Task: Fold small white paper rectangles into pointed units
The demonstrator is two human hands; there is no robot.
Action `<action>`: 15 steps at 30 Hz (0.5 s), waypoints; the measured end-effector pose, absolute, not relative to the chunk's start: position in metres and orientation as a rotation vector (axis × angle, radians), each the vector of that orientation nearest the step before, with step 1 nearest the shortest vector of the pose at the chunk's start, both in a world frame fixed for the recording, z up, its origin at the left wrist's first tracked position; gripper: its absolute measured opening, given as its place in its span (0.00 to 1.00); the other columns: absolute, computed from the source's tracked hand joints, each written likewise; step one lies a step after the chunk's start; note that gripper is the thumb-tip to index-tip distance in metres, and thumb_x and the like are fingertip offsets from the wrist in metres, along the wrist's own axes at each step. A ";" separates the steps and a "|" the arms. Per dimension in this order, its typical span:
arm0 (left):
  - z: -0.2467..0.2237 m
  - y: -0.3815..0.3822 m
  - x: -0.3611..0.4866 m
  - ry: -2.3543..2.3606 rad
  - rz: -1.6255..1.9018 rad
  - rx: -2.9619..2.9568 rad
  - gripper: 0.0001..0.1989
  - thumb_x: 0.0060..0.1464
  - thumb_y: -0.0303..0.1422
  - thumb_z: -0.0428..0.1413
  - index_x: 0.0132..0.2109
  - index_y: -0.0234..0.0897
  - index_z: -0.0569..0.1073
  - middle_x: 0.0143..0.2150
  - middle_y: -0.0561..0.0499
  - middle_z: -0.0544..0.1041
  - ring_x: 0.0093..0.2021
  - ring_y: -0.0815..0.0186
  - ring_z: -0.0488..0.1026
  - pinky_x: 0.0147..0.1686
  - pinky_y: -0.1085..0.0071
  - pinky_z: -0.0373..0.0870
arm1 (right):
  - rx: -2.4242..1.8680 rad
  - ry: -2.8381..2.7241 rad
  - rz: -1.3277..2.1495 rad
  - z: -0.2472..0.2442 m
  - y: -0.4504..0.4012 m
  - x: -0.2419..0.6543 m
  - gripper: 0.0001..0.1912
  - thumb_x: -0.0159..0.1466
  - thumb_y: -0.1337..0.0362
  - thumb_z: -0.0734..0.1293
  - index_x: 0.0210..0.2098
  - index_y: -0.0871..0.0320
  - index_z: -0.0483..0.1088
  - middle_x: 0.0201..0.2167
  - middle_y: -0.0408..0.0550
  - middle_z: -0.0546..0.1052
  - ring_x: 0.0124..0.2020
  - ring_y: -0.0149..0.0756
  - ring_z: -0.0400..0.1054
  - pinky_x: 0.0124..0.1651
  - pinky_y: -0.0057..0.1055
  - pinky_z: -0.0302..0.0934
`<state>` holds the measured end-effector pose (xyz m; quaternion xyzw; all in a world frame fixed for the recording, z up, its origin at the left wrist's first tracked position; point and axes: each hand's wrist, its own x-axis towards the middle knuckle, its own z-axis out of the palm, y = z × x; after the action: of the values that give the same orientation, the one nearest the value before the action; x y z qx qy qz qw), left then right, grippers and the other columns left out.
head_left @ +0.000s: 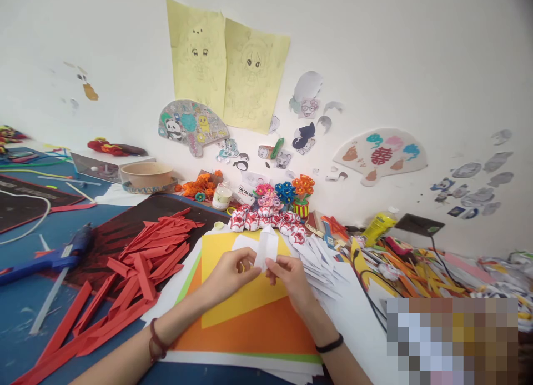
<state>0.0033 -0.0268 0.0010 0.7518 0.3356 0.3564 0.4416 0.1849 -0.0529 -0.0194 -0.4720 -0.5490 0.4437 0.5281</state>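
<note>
Between my two hands is a folded strip of white paper (pixel 267 247), held upright with a pointed top end. My left hand (pixel 234 268) pinches its lower left side between thumb and fingers. On the lower right edge, my right hand (pixel 287 271) grips the same strip with thumb and index finger. Beneath the hands lie a yellow sheet (pixel 220 304) and an orange sheet (pixel 250 335), stacked over green and white sheets. Another white piece of paper (pixel 245 242) rests on the yellow sheet, partly hidden behind the left hand and the strip.
Folded red paper strips (pixel 144 274) pile up at left, beside a blue glue gun (pixel 69 251). White folded strips (pixel 318 265) lie at right. Paper flowers (pixel 266 199) and red-white folded pieces (pixel 252 220) stand at the back. A yellow bottle (pixel 380 226) and a black cable (pixel 366 288) are farther right.
</note>
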 end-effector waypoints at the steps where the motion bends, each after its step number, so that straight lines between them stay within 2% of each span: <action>1: 0.001 -0.026 0.001 0.842 0.894 1.969 0.07 0.52 0.32 0.57 0.40 0.36 0.71 0.32 0.53 0.73 0.28 0.69 0.67 0.30 0.73 0.62 | -1.131 -1.303 1.058 -0.018 -0.053 0.187 0.20 0.59 0.53 0.71 0.20 0.62 0.72 0.18 0.44 0.72 0.19 0.28 0.62 0.26 0.27 0.56; 4: -0.004 -0.023 -0.004 0.880 0.972 2.254 0.24 0.50 0.24 0.54 0.56 0.40 0.64 0.48 0.48 0.73 0.36 0.66 0.70 0.37 0.70 0.67 | -1.124 -1.299 1.062 -0.016 -0.052 0.193 0.20 0.59 0.54 0.71 0.18 0.62 0.72 0.16 0.43 0.70 0.18 0.27 0.61 0.26 0.27 0.54; 6: -0.007 -0.020 -0.007 0.908 1.036 2.496 0.25 0.54 0.22 0.51 0.58 0.41 0.61 0.53 0.44 0.70 0.41 0.63 0.70 0.40 0.68 0.67 | -1.117 -1.302 1.084 -0.016 -0.052 0.196 0.20 0.59 0.54 0.71 0.18 0.62 0.72 0.16 0.43 0.70 0.18 0.27 0.61 0.26 0.27 0.54; 8: -0.008 -0.018 -0.009 0.846 1.073 2.789 0.19 0.59 0.23 0.48 0.56 0.41 0.65 0.51 0.44 0.71 0.41 0.62 0.70 0.40 0.68 0.65 | -1.111 -1.298 1.123 -0.016 -0.052 0.197 0.20 0.58 0.54 0.72 0.18 0.62 0.72 0.16 0.43 0.71 0.17 0.27 0.61 0.25 0.27 0.54; 10: -0.006 -0.017 -0.011 0.701 1.092 3.018 0.13 0.63 0.24 0.46 0.50 0.41 0.70 0.45 0.47 0.73 0.37 0.64 0.69 0.37 0.69 0.62 | -1.110 -1.300 1.151 -0.016 -0.052 0.197 0.20 0.57 0.54 0.73 0.17 0.61 0.71 0.16 0.43 0.71 0.17 0.27 0.61 0.24 0.26 0.54; 15: 0.001 -0.018 -0.014 0.539 1.184 3.066 0.15 0.62 0.20 0.45 0.44 0.39 0.73 0.40 0.49 0.73 0.34 0.67 0.66 0.34 0.71 0.58 | -1.120 -1.335 1.144 -0.015 -0.052 0.195 0.20 0.57 0.54 0.73 0.17 0.61 0.71 0.15 0.43 0.71 0.17 0.27 0.61 0.23 0.26 0.55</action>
<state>-0.0144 -0.0183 0.0010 0.9165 0.1612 0.3538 -0.0944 0.1948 -0.0525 -0.0145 -0.4640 -0.5532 0.4737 0.5042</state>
